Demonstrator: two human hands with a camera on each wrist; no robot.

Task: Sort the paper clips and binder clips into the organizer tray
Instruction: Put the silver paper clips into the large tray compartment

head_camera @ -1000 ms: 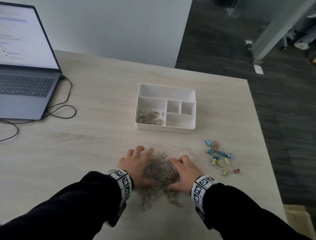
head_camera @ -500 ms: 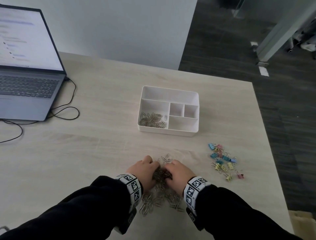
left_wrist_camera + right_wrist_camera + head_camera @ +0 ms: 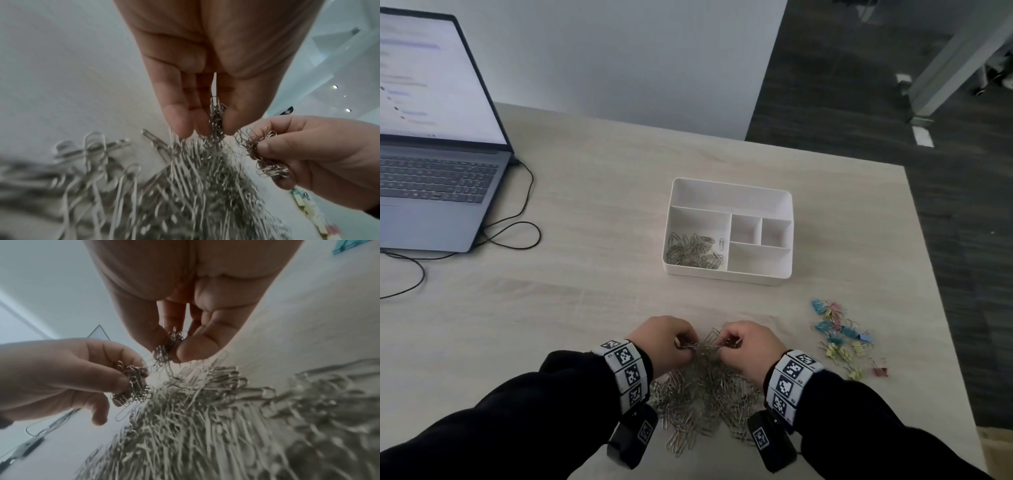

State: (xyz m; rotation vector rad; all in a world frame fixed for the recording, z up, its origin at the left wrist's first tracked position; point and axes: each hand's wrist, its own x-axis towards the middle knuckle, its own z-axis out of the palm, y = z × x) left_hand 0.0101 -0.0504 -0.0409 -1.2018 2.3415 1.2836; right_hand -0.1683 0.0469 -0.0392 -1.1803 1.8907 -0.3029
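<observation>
We pinch a bunch of paper clips in the left hand (image 3: 667,339) and another in the right hand (image 3: 748,342), fingers clamped, above the loose pile (image 3: 705,394), presumably to carry both to the tray (image 3: 729,270), whose near-left compartment already holds clips; binder clips (image 3: 842,337) wait at right.

I can read no words or numbers: the text on the open grey laptop's bright screen (image 3: 431,78) is too blurred to read.
</observation>
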